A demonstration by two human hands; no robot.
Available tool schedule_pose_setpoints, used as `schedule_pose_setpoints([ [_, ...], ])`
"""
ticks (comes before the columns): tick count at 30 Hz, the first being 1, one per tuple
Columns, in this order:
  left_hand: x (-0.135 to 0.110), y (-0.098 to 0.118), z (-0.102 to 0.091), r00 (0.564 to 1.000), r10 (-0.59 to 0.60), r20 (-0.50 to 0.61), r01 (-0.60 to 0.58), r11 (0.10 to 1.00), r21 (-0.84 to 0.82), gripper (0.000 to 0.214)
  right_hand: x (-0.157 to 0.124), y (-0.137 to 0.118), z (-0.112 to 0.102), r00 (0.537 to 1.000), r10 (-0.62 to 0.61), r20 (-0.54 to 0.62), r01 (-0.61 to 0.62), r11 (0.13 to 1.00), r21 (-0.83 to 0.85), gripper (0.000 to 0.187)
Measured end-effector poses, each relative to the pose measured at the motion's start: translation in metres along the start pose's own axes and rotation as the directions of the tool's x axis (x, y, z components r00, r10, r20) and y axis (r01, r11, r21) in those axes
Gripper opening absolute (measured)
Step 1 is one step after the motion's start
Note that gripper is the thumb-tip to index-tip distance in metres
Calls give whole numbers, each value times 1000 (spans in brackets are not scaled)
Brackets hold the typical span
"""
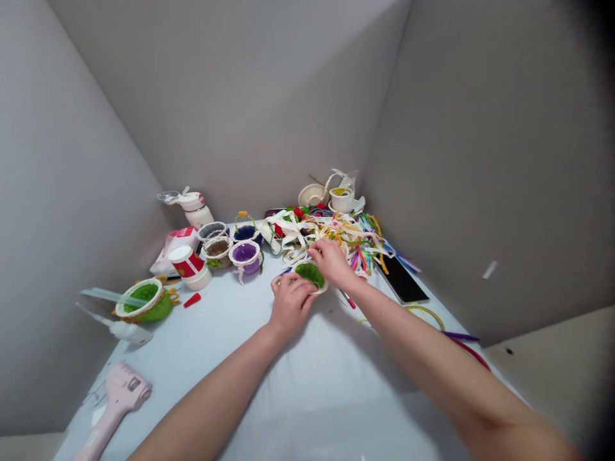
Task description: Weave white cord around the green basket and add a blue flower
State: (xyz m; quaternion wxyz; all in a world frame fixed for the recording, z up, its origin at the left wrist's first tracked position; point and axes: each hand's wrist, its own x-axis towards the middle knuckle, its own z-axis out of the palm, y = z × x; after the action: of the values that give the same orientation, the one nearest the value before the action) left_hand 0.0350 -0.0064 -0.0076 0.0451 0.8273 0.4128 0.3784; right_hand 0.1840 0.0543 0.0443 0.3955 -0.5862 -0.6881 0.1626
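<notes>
A small round cup lined with green felt (310, 274) and rimmed in cream lace sits on the pale table (269, 384) between both hands. My left hand (289, 302) curls round its near side and holds it. My right hand (331, 259) rests on its far rim, fingers bent and pressed onto the lace edge. Just behind lies a heap of lace strips and coloured pipe cleaners (336, 237).
Several small decorated cups (245, 253) stand at the left rear, beside a red-and-white cup (189, 266) and a water bottle (192, 206). A green basket (144, 299) and a pink glue gun (120, 397) lie left. A dark phone (402, 279) lies right.
</notes>
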Motion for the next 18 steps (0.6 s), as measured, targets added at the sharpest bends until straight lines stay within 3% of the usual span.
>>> schedule_pose_setpoints([
  [3, 0, 0, 1, 999, -27, -38, 27, 1000, -4, 8, 15, 4, -9, 995, 62, -81, -31, 941, 338, 15],
  [7, 1, -2, 1, 992, -91, -89, 92, 996, 5, 10, 9, 10, -29, 986, 162, 23, -132, 705, 697, 26],
  [11, 1, -3, 0, 996, -37, -82, 39, 999, 24, 21, -24, 22, -37, 985, 153, 81, -171, 782, 599, 26],
  [18, 6, 1, -4, 999, -25, 23, 22, 993, 113, 8, -70, 38, -29, 982, 75, 173, -142, 898, 416, 17],
])
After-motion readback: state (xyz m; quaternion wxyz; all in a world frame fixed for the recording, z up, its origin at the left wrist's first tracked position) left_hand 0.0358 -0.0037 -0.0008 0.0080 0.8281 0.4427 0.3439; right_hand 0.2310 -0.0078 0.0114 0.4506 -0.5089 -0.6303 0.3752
